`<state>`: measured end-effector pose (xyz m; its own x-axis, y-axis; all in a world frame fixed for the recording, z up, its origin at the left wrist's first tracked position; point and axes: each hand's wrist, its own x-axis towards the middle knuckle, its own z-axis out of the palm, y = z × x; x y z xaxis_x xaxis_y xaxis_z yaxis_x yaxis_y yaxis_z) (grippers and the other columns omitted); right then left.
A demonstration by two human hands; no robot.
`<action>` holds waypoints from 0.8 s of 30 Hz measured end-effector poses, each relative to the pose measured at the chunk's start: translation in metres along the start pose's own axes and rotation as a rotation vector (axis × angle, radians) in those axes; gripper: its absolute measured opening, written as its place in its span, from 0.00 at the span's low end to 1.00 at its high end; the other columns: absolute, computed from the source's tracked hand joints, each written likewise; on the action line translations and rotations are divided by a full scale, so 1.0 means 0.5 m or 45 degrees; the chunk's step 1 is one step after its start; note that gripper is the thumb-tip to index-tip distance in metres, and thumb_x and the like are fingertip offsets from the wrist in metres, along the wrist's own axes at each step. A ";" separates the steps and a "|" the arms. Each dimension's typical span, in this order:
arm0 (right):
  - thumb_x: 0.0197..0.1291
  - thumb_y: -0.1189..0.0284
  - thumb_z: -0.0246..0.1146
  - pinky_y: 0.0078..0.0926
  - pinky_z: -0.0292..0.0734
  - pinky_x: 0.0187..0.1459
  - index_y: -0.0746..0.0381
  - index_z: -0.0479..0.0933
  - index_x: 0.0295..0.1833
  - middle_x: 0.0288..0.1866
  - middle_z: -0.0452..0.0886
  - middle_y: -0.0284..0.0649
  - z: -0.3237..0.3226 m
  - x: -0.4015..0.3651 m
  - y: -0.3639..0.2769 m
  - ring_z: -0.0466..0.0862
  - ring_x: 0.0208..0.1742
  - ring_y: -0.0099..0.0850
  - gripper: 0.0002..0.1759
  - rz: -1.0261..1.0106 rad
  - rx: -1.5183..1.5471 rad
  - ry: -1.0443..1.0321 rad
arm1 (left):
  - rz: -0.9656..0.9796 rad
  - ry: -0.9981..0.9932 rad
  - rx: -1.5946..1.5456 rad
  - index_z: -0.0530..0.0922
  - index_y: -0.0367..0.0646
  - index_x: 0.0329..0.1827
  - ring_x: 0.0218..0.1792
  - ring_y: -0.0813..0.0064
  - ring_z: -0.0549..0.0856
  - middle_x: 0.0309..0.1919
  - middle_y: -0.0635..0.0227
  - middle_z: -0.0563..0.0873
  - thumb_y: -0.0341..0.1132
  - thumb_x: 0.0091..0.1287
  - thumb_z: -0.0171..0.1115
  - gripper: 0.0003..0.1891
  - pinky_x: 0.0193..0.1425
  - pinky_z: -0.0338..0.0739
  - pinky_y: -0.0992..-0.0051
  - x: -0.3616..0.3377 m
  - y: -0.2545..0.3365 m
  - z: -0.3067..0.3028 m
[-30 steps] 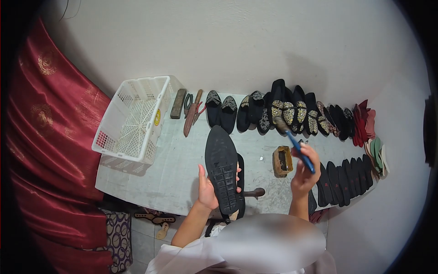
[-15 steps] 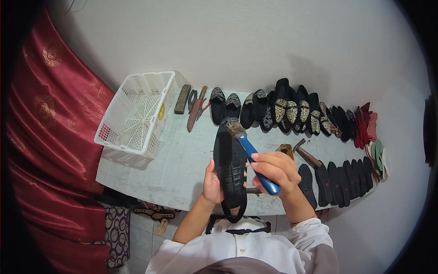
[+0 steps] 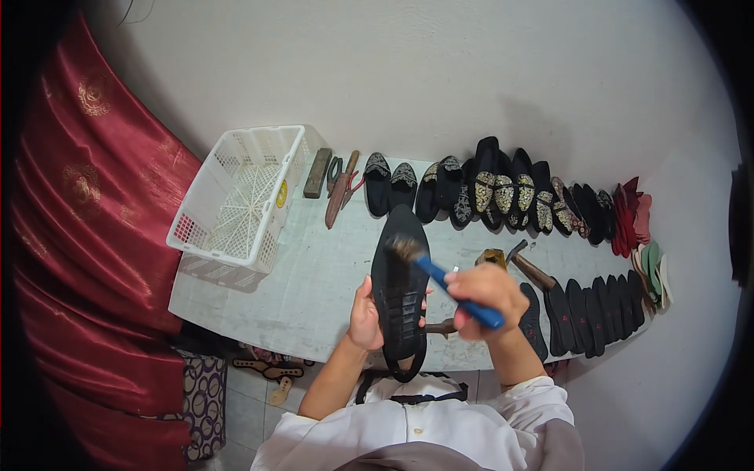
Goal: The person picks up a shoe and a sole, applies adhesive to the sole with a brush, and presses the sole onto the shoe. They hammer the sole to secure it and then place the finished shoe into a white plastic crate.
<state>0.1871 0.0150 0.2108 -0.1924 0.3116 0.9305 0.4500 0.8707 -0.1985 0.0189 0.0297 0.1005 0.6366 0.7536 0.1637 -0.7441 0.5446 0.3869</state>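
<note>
My left hand (image 3: pixel 364 323) is closed around a black shoe (image 3: pixel 402 302), holding it lengthwise with its underside facing me. Ridges show in the middle of that underside, and a strip of lighter inside shows at the near end. In my right hand (image 3: pixel 493 298) is a brush (image 3: pixel 452 286) with a blue handle, gripped in a closed fist. Its brown bristles lie over the upper part of the shoe's underside; the tip is slightly blurred. Behind the shoe, a wooden handle (image 3: pixel 441 328) lies on the table, partly hidden.
On the white table (image 3: pixel 314 275) stand a white plastic basket (image 3: pixel 263 255), a knife-like tool (image 3: pixel 339 200) and red-handled pliers (image 3: pixel 359 182). Decorated black shoes (image 3: pixel 503 192) line the wall. Black soles (image 3: pixel 585 314) and a hammer (image 3: pixel 534 271) lie at the right.
The brush has come down from the far tip of the shoe toward its middle, and my right hand has shifted slightly right. The left hand's hold looks the same.
</note>
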 end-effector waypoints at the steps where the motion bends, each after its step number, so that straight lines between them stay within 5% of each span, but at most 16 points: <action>1: 0.59 0.62 0.63 0.25 0.76 0.25 0.67 0.77 0.35 0.28 0.82 0.43 -0.001 0.008 0.012 0.83 0.27 0.34 0.16 0.010 -0.053 0.058 | -0.024 0.027 0.070 0.62 0.39 0.65 0.45 0.65 0.80 0.55 0.49 0.75 0.63 0.68 0.26 0.38 0.49 0.77 0.63 0.000 -0.003 0.003; 9: 0.48 0.70 0.69 0.22 0.73 0.23 0.65 0.78 0.40 0.34 0.82 0.43 0.001 -0.013 -0.009 0.79 0.22 0.31 0.14 -0.095 -0.087 -0.058 | 0.002 -0.074 0.030 0.62 0.39 0.65 0.46 0.65 0.81 0.56 0.50 0.75 0.61 0.69 0.26 0.37 0.48 0.79 0.63 0.005 -0.002 -0.008; 12: 0.54 0.68 0.66 0.22 0.73 0.23 0.65 0.78 0.37 0.30 0.82 0.44 0.000 -0.023 -0.032 0.81 0.24 0.31 0.11 -0.083 0.062 -0.196 | -0.010 0.147 0.237 0.63 0.38 0.64 0.45 0.64 0.81 0.55 0.50 0.75 0.61 0.69 0.27 0.36 0.48 0.79 0.63 0.004 0.001 -0.003; 13: 0.46 0.71 0.69 0.23 0.74 0.24 0.65 0.78 0.39 0.33 0.83 0.43 -0.003 -0.021 -0.034 0.80 0.23 0.31 0.14 -0.073 0.088 -0.251 | 0.002 0.213 0.248 0.63 0.38 0.64 0.44 0.64 0.82 0.54 0.50 0.76 0.60 0.69 0.27 0.36 0.47 0.80 0.63 0.007 0.000 0.009; 18: 0.46 0.72 0.69 0.23 0.72 0.23 0.65 0.78 0.38 0.32 0.83 0.42 -0.016 0.013 0.012 0.82 0.27 0.32 0.13 -0.040 -0.116 0.102 | -0.066 0.036 0.140 0.63 0.39 0.64 0.45 0.64 0.81 0.54 0.50 0.76 0.61 0.69 0.27 0.36 0.47 0.79 0.62 0.003 -0.010 0.002; 22: 0.47 0.71 0.68 0.24 0.73 0.24 0.66 0.78 0.40 0.34 0.83 0.43 -0.010 0.019 0.006 0.81 0.26 0.31 0.14 -0.179 -0.098 -0.070 | -0.032 -0.063 -0.073 0.63 0.39 0.64 0.48 0.63 0.81 0.55 0.50 0.76 0.62 0.68 0.26 0.37 0.52 0.78 0.62 0.013 -0.006 0.012; 24: 0.47 0.70 0.68 0.22 0.76 0.26 0.65 0.78 0.40 0.35 0.83 0.42 0.008 0.001 -0.014 0.81 0.26 0.30 0.15 -0.275 -0.063 -0.306 | -0.032 0.359 0.363 0.64 0.40 0.63 0.50 0.62 0.80 0.55 0.50 0.76 0.63 0.68 0.26 0.37 0.56 0.76 0.62 0.009 0.006 0.047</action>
<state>0.1805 0.0105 0.2116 -0.4855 0.2076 0.8492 0.4171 0.9087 0.0163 0.0245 0.0261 0.1239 0.5439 0.8344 -0.0891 -0.6178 0.4700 0.6305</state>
